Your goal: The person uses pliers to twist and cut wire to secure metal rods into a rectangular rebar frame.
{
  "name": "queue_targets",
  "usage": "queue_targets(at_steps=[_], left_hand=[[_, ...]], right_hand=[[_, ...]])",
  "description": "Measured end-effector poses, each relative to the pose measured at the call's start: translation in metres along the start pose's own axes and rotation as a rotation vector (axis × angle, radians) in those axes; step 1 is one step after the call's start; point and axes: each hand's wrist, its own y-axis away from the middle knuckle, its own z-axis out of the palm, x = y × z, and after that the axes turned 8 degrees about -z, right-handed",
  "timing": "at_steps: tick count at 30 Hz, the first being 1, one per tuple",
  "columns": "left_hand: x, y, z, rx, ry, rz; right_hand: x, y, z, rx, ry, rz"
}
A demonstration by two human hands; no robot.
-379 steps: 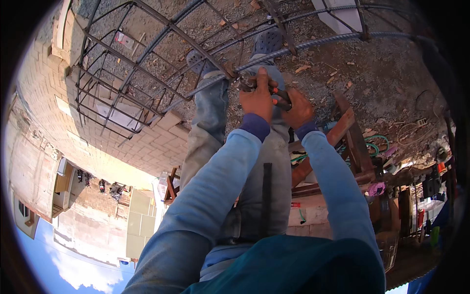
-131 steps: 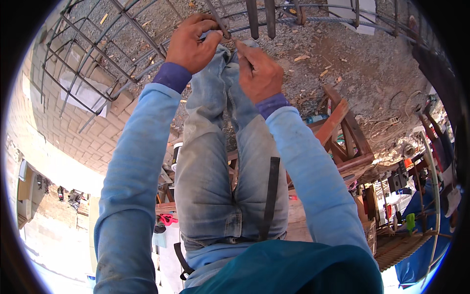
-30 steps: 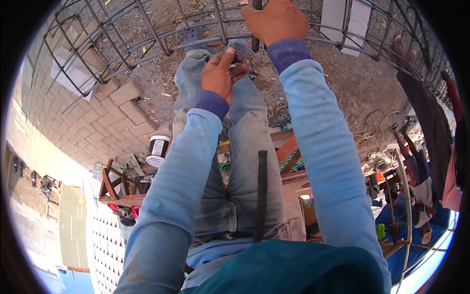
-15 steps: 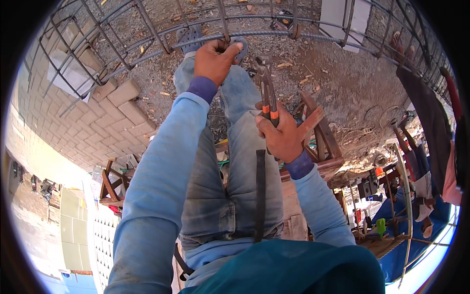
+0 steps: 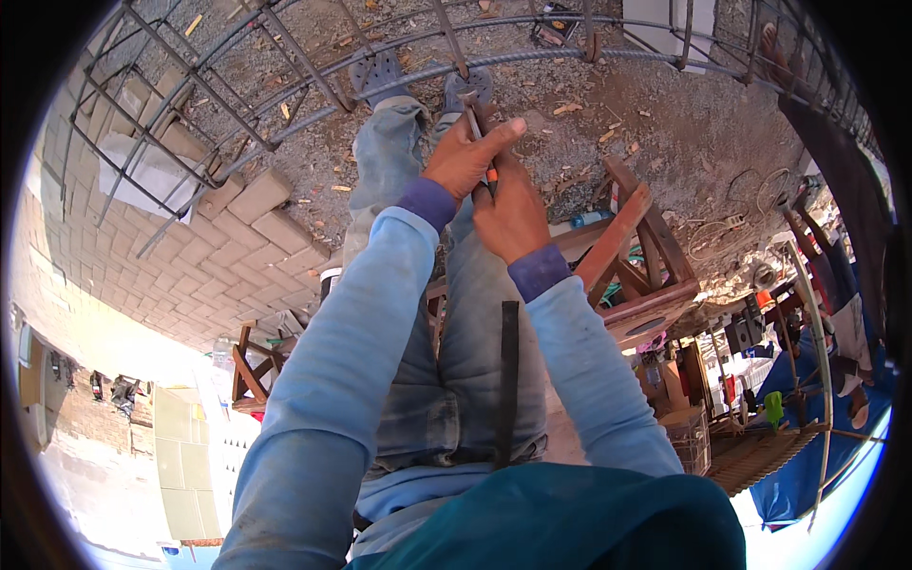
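Head view: both arms outstretched, left hand (image 5: pixel 463 157) & right hand (image 5: pixel 511 214) fingers clasping pliers (image 5: pixel 478 133).

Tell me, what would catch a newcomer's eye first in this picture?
First, the two hands meeting at the top centre: the left hand and right hand close together around an orange-handled tool whose metal tip points up toward a rebar cage. That cage of dark steel bars arcs across the whole top over gravelly ground. Right of the hands stands a wooden trestle.
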Motion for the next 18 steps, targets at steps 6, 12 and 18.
queue_targets(at_steps=[6,12,18], left_hand=[[0.013,-0.007,0.004,0.007,-0.049,0.027],[0.02,-0.006,0.006,0.222,-0.098,-0.016],[0.027,0.007,0.001,0.136,-0.056,0.025]], right_hand=[[-0.009,0.001,-0.004,0.051,0.124,-0.017],[-0.019,0.007,0.006,0.172,0.127,-0.038],[-0.035,0.006,-0.039,-0.211,-0.065,0.235]])
